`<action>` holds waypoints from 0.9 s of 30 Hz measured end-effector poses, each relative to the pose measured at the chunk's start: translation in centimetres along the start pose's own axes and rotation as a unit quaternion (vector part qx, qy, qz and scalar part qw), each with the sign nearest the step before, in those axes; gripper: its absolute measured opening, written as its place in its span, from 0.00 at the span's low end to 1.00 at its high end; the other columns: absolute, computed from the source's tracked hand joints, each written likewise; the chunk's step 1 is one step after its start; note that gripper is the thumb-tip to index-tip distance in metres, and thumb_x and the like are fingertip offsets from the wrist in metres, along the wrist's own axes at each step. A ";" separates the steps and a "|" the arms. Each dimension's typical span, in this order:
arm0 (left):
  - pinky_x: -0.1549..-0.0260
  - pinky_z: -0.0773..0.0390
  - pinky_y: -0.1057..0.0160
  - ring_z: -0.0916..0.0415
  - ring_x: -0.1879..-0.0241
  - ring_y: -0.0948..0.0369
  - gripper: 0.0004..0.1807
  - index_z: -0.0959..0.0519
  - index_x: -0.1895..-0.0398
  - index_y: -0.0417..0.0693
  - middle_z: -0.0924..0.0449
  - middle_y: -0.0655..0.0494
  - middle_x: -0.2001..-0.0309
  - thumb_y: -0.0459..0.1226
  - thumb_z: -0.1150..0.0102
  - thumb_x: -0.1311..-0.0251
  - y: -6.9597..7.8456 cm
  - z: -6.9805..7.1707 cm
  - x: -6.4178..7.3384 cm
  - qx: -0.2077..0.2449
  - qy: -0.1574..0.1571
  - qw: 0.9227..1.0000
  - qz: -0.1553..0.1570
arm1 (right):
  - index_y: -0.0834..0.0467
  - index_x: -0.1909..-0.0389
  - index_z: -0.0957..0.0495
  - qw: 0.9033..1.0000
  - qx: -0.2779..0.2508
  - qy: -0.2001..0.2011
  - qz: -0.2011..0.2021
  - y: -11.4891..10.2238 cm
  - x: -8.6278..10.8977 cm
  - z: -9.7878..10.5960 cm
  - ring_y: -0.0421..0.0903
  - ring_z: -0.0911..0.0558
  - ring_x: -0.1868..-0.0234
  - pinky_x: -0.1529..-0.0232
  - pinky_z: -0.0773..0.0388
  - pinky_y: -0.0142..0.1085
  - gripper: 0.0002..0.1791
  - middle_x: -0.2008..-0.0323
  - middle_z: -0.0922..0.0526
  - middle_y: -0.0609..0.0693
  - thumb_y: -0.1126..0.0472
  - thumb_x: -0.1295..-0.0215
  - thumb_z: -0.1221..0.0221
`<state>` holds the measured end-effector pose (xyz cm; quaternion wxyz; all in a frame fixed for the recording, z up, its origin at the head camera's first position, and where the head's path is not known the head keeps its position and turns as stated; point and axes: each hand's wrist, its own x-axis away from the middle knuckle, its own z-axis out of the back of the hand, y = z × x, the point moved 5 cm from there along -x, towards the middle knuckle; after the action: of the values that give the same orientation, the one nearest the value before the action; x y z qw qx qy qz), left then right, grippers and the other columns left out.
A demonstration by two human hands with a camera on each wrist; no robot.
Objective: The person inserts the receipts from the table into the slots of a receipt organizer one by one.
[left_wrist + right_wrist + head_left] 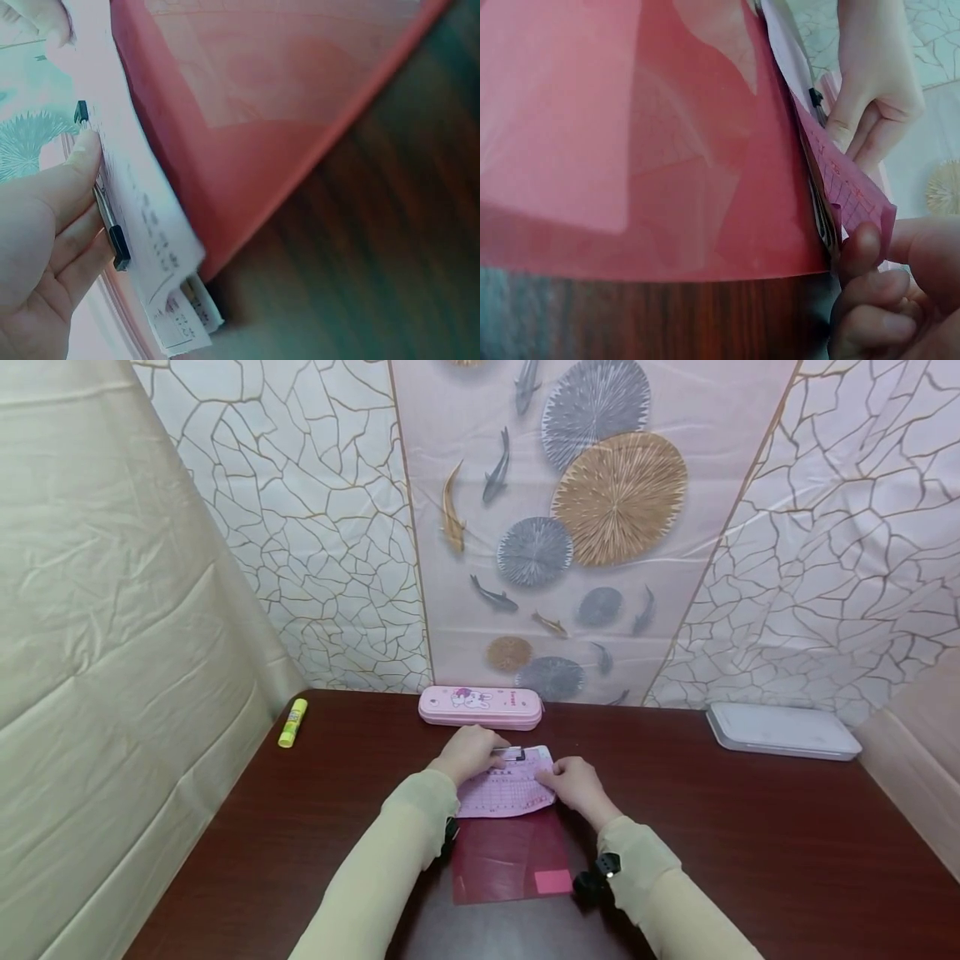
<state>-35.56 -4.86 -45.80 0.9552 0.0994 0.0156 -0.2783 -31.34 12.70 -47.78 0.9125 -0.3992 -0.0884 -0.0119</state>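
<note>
A pink printed sheet (510,793) with a ruled grid lies on top of a stack of papers over a translucent red folder (510,860). At the sheet's top edge is a silver clip (109,217) with black ends. My left hand (471,753) grips this clip, its thumb at the paper's top edge and its other fingers curled by the metal bar. Between thumb and fingers, my right hand (577,787) pinches the right edge of the pink sheet. In the right wrist view, that corner of the sheet (862,206) is lifted and bent, with more paper layers beneath.
Just beyond the hands sits a pink pencil case (480,708) with a rabbit picture. A yellow glue stick (292,723) lies at the far left of the dark wooden table (300,827). At the far right is a pale grey flat case (783,732). Patterned cloth hangs behind.
</note>
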 end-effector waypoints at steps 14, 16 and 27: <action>0.55 0.16 0.56 0.14 0.63 0.55 0.03 0.12 0.67 0.51 0.12 0.58 0.69 0.36 0.34 0.35 1.0 -0.3 -0.1 -0.079 0.009 0.996 -0.038 | 0.67 0.64 0.16 0.998 0.059 0.018 -0.008 -0.6 -0.2 -0.6 0.46 0.25 0.74 0.74 0.30 0.34 0.23 0.74 0.17 0.55 0.48 0.43 0.26; 0.57 0.16 0.57 0.15 0.66 0.55 0.06 0.15 0.72 0.51 0.13 0.58 0.72 0.33 0.35 0.38 1.4 -0.3 0.0 -0.106 0.013 0.993 -0.052 | 0.66 0.61 0.17 0.997 0.073 0.020 -0.016 -0.6 -0.4 -0.7 0.47 0.25 0.73 0.72 0.29 0.36 0.25 0.72 0.17 0.55 0.47 0.43 0.26; 0.56 0.16 0.58 0.14 0.65 0.56 0.06 0.18 0.73 0.50 0.14 0.57 0.71 0.32 0.35 0.40 2.0 -0.5 0.1 -0.153 0.001 0.986 -0.070 | 0.65 0.63 0.18 0.995 0.092 0.014 -0.027 -0.8 -0.4 -0.5 0.49 0.25 0.71 0.71 0.30 0.38 0.27 0.72 0.19 0.55 0.43 0.43 0.27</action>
<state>-34.44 -3.17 -45.93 0.9374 -0.0489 0.0660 -0.3385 -31.68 11.75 -47.58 0.9460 -0.3104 -0.0867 -0.0341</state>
